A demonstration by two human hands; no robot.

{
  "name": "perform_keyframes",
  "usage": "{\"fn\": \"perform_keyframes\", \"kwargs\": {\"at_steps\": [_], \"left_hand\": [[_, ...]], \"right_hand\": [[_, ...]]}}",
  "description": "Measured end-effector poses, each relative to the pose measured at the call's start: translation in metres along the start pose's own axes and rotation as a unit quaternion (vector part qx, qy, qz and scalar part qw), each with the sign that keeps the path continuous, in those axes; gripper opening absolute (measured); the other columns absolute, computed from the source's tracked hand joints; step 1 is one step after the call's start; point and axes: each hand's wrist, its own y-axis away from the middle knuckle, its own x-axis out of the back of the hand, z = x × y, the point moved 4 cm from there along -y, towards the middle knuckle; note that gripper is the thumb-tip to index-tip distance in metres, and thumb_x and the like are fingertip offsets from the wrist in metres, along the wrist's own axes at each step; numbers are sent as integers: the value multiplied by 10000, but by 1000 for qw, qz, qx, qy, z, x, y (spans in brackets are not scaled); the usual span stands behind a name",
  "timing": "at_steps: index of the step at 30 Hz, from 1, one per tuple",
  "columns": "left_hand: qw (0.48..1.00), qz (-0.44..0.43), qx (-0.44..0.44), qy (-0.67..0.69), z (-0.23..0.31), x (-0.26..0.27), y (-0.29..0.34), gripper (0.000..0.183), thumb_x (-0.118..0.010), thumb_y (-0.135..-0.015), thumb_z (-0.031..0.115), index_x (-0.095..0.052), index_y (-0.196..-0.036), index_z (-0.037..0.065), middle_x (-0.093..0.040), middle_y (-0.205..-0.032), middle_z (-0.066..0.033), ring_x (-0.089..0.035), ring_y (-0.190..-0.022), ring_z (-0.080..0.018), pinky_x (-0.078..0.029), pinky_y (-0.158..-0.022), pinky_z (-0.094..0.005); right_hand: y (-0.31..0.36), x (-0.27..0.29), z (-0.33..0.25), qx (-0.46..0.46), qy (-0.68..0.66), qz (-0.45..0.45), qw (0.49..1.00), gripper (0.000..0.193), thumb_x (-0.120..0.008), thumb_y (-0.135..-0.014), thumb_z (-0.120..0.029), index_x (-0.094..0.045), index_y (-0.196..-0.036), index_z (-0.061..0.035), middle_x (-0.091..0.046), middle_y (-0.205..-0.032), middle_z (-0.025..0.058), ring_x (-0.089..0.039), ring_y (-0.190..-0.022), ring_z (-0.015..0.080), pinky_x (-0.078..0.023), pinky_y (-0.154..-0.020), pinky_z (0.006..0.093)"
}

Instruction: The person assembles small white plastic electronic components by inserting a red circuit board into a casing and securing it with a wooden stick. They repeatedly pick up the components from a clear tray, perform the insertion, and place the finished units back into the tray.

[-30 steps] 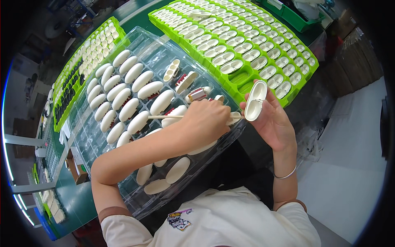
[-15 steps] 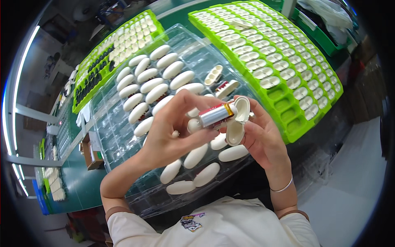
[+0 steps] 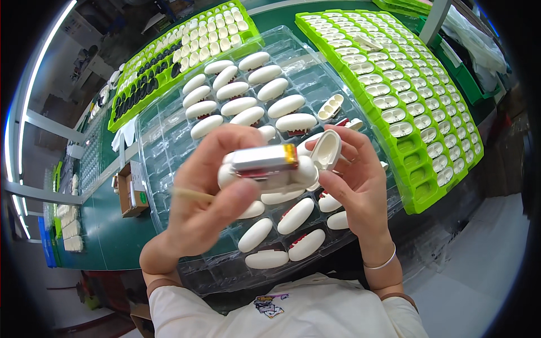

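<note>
My left hand (image 3: 205, 188) is closed around a white oval piece whose silver battery cell (image 3: 262, 159) faces up, with yellow tape at one end and a dark red board beneath. A blurred pale strip (image 3: 191, 194) crosses this hand. Close to the battery piece's right end, my right hand (image 3: 360, 180) pinches a hollow white oval case (image 3: 328, 149) that gapes open. Part of the case's lower half is hidden behind the battery piece. Under both hands lies a clear plastic tray (image 3: 160, 163) with many white oval pieces (image 3: 296, 216), several showing red parts.
A bright green tray (image 3: 414, 201) of white shells stands at the right, some of its near slots vacant. Another green tray (image 3: 186, 70) with white and black parts lies at the far left. A small cardboard box (image 3: 131, 191) sits left of the clear tray.
The battery piece has turned level and covers more of the case's lower half. My left hand has moved slightly left. The view has shifted, so the trays appear farther right.
</note>
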Motion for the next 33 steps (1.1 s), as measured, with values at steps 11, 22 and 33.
{"fn": "perform_keyframes", "kwargs": {"at_steps": [11,22,33], "left_hand": [[995,90,13,-42,-21,15,-3,284,-635,-723,44,-484,-962,16,-503,-635,33,-355,-473,27,-202,-397,-148],[995,71,25,-71,-26,13,-4,207,-719,-644,67,-563,-775,29,-381,-500,98,-256,-416,30,-135,-378,-172],[996,33,37,-74,-30,9,-5,199,-718,-643,67,-568,-771,37,-366,-485,106,-244,-411,33,-113,-378,-179]], "right_hand": [[-8,-20,-5,64,-44,-36,996,497,-604,-691,66,-376,-1127,-7,-478,-1080,129,-540,-936,192,-478,-774,286],[-12,-16,-8,31,27,4,999,474,-623,-680,17,-407,-1101,-14,-495,-1028,91,-544,-895,146,-483,-733,251],[-11,-15,-5,31,66,32,997,464,-645,-665,-26,-422,-1071,-16,-512,-986,82,-550,-872,131,-502,-673,242]]}}
